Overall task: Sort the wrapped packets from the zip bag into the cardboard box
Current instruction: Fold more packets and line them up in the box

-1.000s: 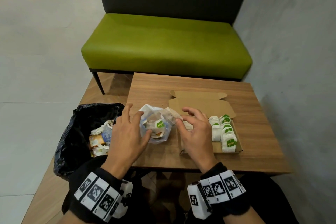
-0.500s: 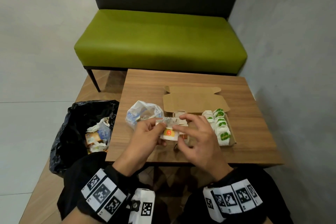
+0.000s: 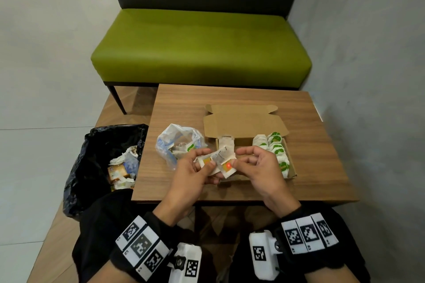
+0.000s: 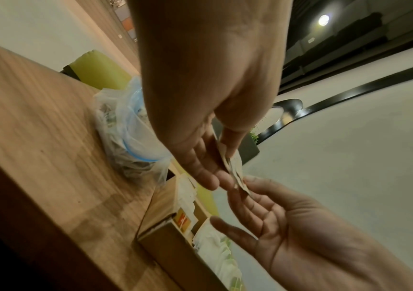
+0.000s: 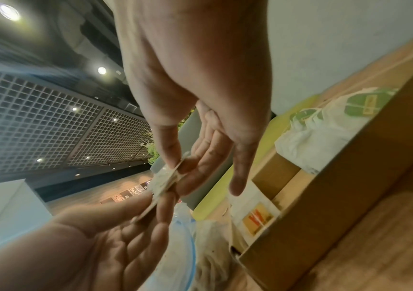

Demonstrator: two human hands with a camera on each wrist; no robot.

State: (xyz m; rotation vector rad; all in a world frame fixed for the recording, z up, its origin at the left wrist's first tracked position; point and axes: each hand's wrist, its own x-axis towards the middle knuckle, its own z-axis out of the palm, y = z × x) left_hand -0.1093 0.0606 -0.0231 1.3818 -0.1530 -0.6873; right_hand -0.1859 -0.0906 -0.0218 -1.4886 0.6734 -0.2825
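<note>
Both hands hold a small stack of white wrapped packets (image 3: 218,161) with orange labels, just above the near left corner of the cardboard box (image 3: 291,169). My left hand (image 3: 207,163) pinches the stack's left side, and my right hand (image 3: 239,159) pinches its right side. The left wrist view shows the packets (image 4: 236,171) edge-on between my left thumb and fingers. In the right wrist view the packets (image 5: 166,178) sit between my right thumb and fingers. The clear zip bag (image 3: 177,145) lies left of the box with more packets inside. Green-labelled packets (image 3: 277,147) line the box's right side.
The box lid (image 3: 243,122) lies open toward the back. An orange-labelled packet (image 5: 257,218) stands in the box's left end. A black bin bag (image 3: 101,158) with scraps sits on the floor to the left. A green bench (image 3: 200,53) stands behind the wooden table (image 3: 322,167).
A second ago both hands were at the zip bag. They have since drawn out packets, brought them toward me in front of the box, and spread them apart.
</note>
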